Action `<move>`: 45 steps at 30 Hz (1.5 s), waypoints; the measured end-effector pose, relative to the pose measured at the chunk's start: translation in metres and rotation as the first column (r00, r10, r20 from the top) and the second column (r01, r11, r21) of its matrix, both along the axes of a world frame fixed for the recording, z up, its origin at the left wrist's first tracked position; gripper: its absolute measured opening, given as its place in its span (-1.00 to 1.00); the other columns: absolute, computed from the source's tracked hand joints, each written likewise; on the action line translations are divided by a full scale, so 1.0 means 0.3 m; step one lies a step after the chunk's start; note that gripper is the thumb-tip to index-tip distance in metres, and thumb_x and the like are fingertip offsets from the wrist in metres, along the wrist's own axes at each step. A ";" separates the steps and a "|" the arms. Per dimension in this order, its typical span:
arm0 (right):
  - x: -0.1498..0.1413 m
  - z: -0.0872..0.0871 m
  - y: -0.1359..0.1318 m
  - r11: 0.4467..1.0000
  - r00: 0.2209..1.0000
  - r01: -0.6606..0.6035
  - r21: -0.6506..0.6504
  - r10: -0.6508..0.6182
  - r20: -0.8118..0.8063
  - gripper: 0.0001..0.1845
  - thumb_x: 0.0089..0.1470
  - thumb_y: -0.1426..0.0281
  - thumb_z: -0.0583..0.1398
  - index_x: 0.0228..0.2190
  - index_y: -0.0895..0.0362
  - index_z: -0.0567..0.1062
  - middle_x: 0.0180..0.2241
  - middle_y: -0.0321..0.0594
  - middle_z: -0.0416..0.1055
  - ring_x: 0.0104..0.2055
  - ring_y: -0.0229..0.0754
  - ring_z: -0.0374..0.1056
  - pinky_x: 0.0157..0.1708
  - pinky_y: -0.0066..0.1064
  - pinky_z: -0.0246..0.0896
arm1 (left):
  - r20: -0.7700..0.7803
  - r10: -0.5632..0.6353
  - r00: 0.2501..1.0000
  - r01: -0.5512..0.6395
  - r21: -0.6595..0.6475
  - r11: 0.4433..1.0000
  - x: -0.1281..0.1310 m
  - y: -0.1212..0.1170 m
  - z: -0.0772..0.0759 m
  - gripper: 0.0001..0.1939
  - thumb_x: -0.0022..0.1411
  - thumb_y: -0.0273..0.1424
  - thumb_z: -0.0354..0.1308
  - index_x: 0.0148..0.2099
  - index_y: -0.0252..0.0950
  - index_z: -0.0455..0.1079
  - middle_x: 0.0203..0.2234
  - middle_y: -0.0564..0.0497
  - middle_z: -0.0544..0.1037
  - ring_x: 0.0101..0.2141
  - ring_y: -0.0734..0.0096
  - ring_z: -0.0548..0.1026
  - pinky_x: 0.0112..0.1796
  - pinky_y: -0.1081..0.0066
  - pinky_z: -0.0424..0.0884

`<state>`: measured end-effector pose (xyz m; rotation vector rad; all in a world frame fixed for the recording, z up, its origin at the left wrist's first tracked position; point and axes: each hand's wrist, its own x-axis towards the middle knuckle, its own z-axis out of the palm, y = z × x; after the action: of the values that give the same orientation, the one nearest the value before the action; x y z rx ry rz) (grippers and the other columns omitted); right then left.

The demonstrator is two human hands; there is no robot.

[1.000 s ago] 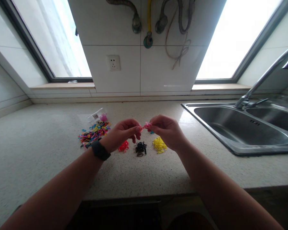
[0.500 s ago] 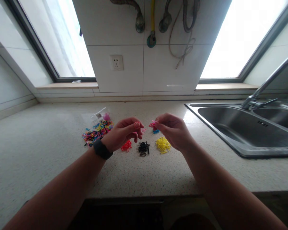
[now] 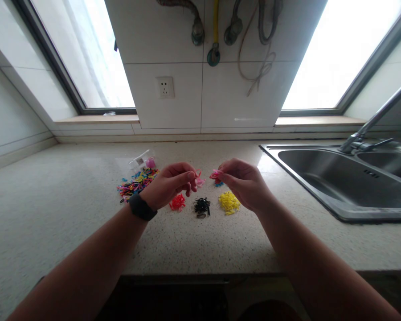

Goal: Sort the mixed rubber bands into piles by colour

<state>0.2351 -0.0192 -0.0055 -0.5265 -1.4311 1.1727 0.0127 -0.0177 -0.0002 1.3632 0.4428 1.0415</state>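
Note:
Above the counter my left hand [image 3: 173,180], with a black band on its wrist, pinches a reddish-pink rubber band [image 3: 198,174] between thumb and fingers. My right hand [image 3: 243,183] is closed on several pink rubber bands [image 3: 215,174] at its fingertips. The two hands face each other with a small gap between. Beneath them on the counter lie small heaps: red rubber bands [image 3: 177,202], black rubber bands [image 3: 202,205] and yellow rubber bands [image 3: 229,203]. Some blue rubber bands [image 3: 219,184] show partly behind my right hand. A mixed multicoloured heap [image 3: 137,183] lies left of my left hand.
Behind the mixed heap is a clear plastic bag [image 3: 141,159] with a pink round thing [image 3: 150,162] beside it. A steel sink [image 3: 321,178] with a faucet [image 3: 364,133] is set into the counter [image 3: 187,249] at the right. The tiled wall carries a socket [image 3: 165,87] and pipes.
The reddish-pink band at my left hand has shifted from over the thumb out past the fingertips. My right hand keeps its pinch. The whole view has shifted slightly.

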 end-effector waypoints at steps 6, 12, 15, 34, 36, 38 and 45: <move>0.003 -0.002 0.001 1.000 1.000 -0.008 -0.008 0.008 0.001 -0.86 -0.05 0.41 0.42 -0.43 0.06 0.55 -0.43 -0.32 0.49 -0.37 -0.27 0.42 -0.28 -0.33 0.38 | -0.038 0.016 0.999 -0.015 0.027 1.000 -0.007 0.002 0.002 -0.80 0.18 -0.29 0.32 -0.32 -0.33 0.46 -0.52 0.06 0.52 -0.50 0.56 0.47 -0.49 0.57 0.38; 0.007 -0.002 0.002 1.000 1.000 -0.019 0.000 0.019 0.003 -0.87 -0.04 0.42 0.41 -0.41 0.05 0.56 -0.42 -0.32 0.50 -0.36 -0.26 0.44 -0.27 -0.33 0.38 | -0.081 0.027 0.996 -0.018 0.102 0.995 -0.007 0.004 0.001 -0.81 0.19 -0.28 0.31 -0.31 -0.31 0.46 -0.51 0.06 0.53 -0.51 0.56 0.45 -0.49 0.55 0.36; 0.010 -0.001 0.004 1.000 1.000 -0.008 -0.001 0.008 0.015 -0.86 -0.06 0.41 0.42 -0.42 0.05 0.56 -0.43 -0.32 0.50 -0.36 -0.26 0.43 -0.28 -0.33 0.38 | -0.230 0.089 0.969 -0.030 0.249 0.968 -0.029 -0.002 0.029 -0.84 0.18 -0.32 0.31 -0.29 -0.32 0.47 -0.49 0.05 0.53 -0.49 0.55 0.44 -0.45 0.52 0.36; 0.031 -0.020 0.018 0.999 0.995 -0.037 0.001 0.036 0.095 -0.88 -0.03 0.44 0.41 -0.40 0.05 0.59 -0.43 -0.32 0.52 -0.36 -0.29 0.43 -0.30 -0.38 0.35 | -0.892 0.328 0.312 0.360 0.431 0.828 -0.201 0.102 0.025 -0.76 0.25 -0.22 0.17 -0.22 -0.26 0.57 -0.43 -0.01 0.63 -0.40 0.42 0.52 -0.36 0.47 0.30; 0.033 -0.026 0.022 0.999 0.993 -0.038 0.002 0.038 0.109 -0.88 -0.02 0.45 0.40 -0.40 0.05 0.59 -0.42 -0.32 0.52 -0.36 -0.29 0.44 -0.30 -0.39 0.36 | -0.887 0.349 0.303 0.357 0.445 0.821 -0.204 0.105 0.025 -0.75 0.25 -0.21 0.17 -0.22 -0.25 0.57 -0.43 0.00 0.63 -0.41 0.42 0.52 -0.37 0.47 0.29; 0.033 -0.031 0.026 0.999 0.992 -0.046 0.001 0.046 0.117 -0.89 -0.01 0.45 0.40 -0.39 0.05 0.59 -0.42 -0.32 0.52 -0.36 -0.29 0.44 -0.30 -0.39 0.36 | -0.880 0.366 0.304 0.355 0.461 0.813 -0.208 0.107 0.026 -0.74 0.25 -0.20 0.17 -0.22 -0.24 0.57 -0.43 0.00 0.62 -0.41 0.42 0.51 -0.37 0.47 0.28; 0.026 -0.036 0.029 0.998 0.991 -0.057 -0.002 0.057 0.119 -0.90 0.00 0.44 0.39 -0.39 0.07 0.58 -0.42 -0.31 0.52 -0.36 -0.28 0.45 -0.30 -0.38 0.37 | -0.776 0.470 0.421 0.288 0.606 0.742 -0.168 0.080 0.041 -0.77 0.28 -0.23 0.16 -0.21 -0.25 0.56 -0.47 0.04 0.57 -0.45 0.48 0.45 -0.41 0.47 0.26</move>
<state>0.2428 -0.0104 -0.0165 -0.5654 -1.5579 1.2018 -0.0376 0.0063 0.0122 2.6310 1.0399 0.3925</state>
